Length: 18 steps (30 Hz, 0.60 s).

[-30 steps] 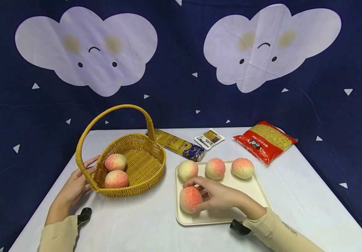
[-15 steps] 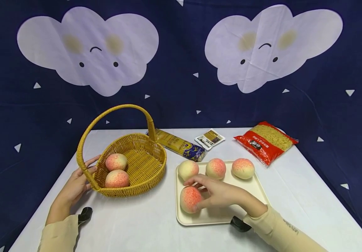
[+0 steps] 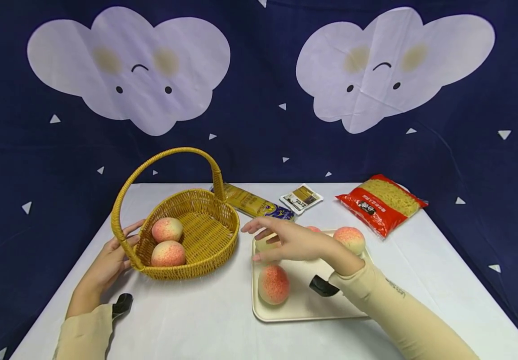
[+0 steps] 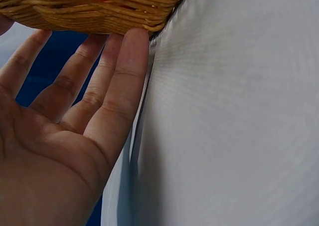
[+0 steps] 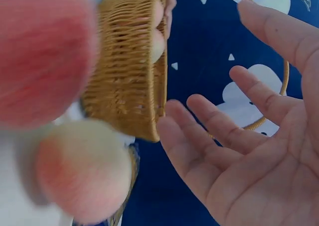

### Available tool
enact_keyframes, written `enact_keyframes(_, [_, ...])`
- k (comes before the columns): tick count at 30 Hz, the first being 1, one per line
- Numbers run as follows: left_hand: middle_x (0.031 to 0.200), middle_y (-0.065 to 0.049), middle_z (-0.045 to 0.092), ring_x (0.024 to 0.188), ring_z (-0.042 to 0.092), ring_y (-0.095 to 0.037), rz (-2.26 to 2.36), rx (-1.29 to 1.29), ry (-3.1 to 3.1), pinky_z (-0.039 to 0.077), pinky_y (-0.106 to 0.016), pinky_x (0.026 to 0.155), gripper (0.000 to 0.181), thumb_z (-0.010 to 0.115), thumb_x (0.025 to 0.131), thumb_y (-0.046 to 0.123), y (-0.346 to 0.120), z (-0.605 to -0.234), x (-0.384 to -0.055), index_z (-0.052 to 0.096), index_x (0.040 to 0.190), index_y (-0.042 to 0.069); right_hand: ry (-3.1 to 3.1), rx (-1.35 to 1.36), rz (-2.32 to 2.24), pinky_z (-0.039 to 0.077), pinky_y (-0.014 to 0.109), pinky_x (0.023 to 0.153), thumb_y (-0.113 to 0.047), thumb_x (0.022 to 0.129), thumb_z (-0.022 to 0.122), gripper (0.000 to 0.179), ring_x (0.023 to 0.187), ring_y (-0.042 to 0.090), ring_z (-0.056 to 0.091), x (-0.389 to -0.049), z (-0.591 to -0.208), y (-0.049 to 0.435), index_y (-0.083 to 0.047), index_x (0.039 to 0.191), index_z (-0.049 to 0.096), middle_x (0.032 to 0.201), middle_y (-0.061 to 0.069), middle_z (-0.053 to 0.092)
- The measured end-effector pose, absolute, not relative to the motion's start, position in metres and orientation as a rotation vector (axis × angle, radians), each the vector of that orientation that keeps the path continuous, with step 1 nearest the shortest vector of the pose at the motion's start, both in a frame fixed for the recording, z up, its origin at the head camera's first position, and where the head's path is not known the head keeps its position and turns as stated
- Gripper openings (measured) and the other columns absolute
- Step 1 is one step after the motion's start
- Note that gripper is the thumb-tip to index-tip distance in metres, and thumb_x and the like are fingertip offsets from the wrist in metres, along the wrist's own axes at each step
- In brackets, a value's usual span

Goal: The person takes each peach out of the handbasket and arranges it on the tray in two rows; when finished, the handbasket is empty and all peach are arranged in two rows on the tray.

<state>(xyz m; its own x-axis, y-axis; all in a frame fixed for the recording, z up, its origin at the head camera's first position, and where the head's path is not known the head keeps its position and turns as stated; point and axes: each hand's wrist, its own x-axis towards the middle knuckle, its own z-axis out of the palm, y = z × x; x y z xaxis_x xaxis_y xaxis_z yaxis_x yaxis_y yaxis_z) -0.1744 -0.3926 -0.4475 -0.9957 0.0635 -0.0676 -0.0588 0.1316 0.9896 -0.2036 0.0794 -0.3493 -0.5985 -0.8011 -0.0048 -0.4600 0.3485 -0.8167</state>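
Note:
My left hand (image 3: 107, 265) rests against the left side of a yellow wicker basket (image 3: 211, 257); in the left wrist view its straight fingertips touch the weave. Two pink-and-cream peaches (image 3: 167, 253) lie in the basket's left half. Over the cream tray (image 3: 313, 312) hovers my right hand (image 3: 292, 240), fingers spread and holding nothing. Below it a redder peach (image 3: 274, 285) sits at the tray's front left. Another peach (image 3: 350, 240) is at the back right of the tray, and two more along its back are partly hidden by the hand. The right wrist view shows a bare palm (image 5: 269, 176).
Behind the basket and tray lie a gold-and-blue noodle packet (image 3: 254, 201) and a small white-and-brown sachet (image 3: 301, 198). A red bag of pasta (image 3: 382, 204) is at the back right. The basket's tall arched handle (image 3: 168, 152) rises over it.
My right hand has let go of the front-left peach and lifted up and away over the back of the tray. The peach stays on the tray. My left hand stays at the basket.

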Motion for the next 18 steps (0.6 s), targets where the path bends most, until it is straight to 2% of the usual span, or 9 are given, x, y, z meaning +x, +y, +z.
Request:
enact_keyframes(5, [0.126,0.034,0.061,0.111,0.063,0.008,2.007,-0.005,2.287,0.060,-0.024,0.085,0.058,0.055,0.114,0.032,-0.392,-0.448,-0.174,0.037,0.169,0.028,2.141,-1.125,-1.157,0.051,0.046,0.116,-0.019,0.101,0.075,0.057,0.139,0.034,0.061,-0.225,-0.339,0.050,-0.010,0.152,0.051,0.152,0.015,0.056])
enact_keyframes(10, [0.126,0.033,0.062,0.110,0.064,0.008,2.013,-0.002,2.290,0.060,-0.024,0.084,0.058,0.055,0.114,0.032,-0.392,-0.447,-0.175,0.037,0.169,0.028,2.166,-1.182,-1.092,0.051,0.041,0.115,-0.024,0.103,0.074,0.058,0.136,0.032,0.063,-0.245,-0.335,0.017,-0.012,0.154,0.049,0.152,0.013,0.057])
enact_keyframes(15, [0.126,0.033,0.063,0.109,0.065,0.007,2.016,0.013,2.294,0.060,-0.024,0.084,0.057,0.054,0.114,0.030,-0.392,-0.447,-0.174,0.037,0.169,0.027,2.144,-1.127,-1.085,0.051,0.038,0.114,-0.028,0.104,0.072,0.058,0.142,0.035,0.058,-0.265,-0.336,-0.011,-0.015,0.155,0.047,0.155,0.013,0.054])
enact_keyframes(18, [0.126,0.033,0.062,0.110,0.065,0.007,2.013,0.019,2.291,0.061,-0.024,0.084,0.057,0.054,0.114,0.030,-0.392,-0.446,-0.174,0.037,0.169,0.027,2.155,-1.092,-1.070,0.050,0.037,0.114,-0.030,0.104,0.072,0.058,0.147,0.031,0.054,-0.276,-0.337,-0.026,-0.016,0.155,0.047,0.158,0.011,0.052])
